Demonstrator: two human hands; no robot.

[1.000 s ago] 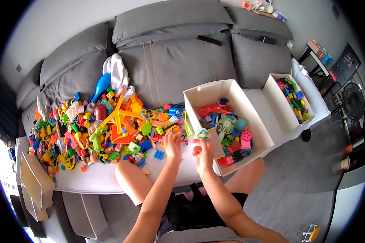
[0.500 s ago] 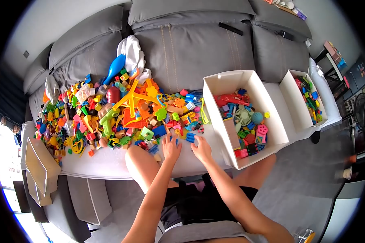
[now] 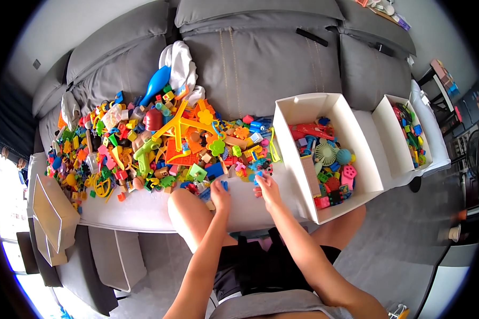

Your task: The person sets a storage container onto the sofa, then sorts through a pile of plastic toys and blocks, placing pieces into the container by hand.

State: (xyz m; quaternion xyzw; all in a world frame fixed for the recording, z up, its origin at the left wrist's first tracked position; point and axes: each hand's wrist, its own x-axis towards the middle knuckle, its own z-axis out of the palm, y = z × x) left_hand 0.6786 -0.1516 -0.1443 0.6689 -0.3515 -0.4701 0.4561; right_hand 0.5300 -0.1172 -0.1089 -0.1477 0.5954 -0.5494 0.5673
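Note:
My right hand (image 3: 269,190) is closed on a small blue toy piece (image 3: 258,176), just in front of the pile's right end. A small reddish piece shows beside its fingers; whether it is held, I cannot tell. My left hand (image 3: 220,195) is closed at the front edge of the toy pile (image 3: 138,143), with another small blue piece (image 3: 224,185) at its fingertips. A blue block (image 3: 214,170) and a light green square piece (image 3: 198,173) lie just beyond the left hand. Farther back in the pile are a yellow three-armed piece (image 3: 178,127) and a green flower piece (image 3: 216,147).
Right of my hands stands a white box (image 3: 356,138) holding several toys. A second white box (image 3: 388,133) with toys is farther right. The grey sofa (image 3: 261,69) backs the pile; a blue bowling pin (image 3: 157,84) leans there. An empty-looking beige box (image 3: 53,218) sits left.
Both hands have closed from a more spread pose. My right hand has lifted a blue piece from the seat, and my left has drawn slightly back. The view has shifted a little.

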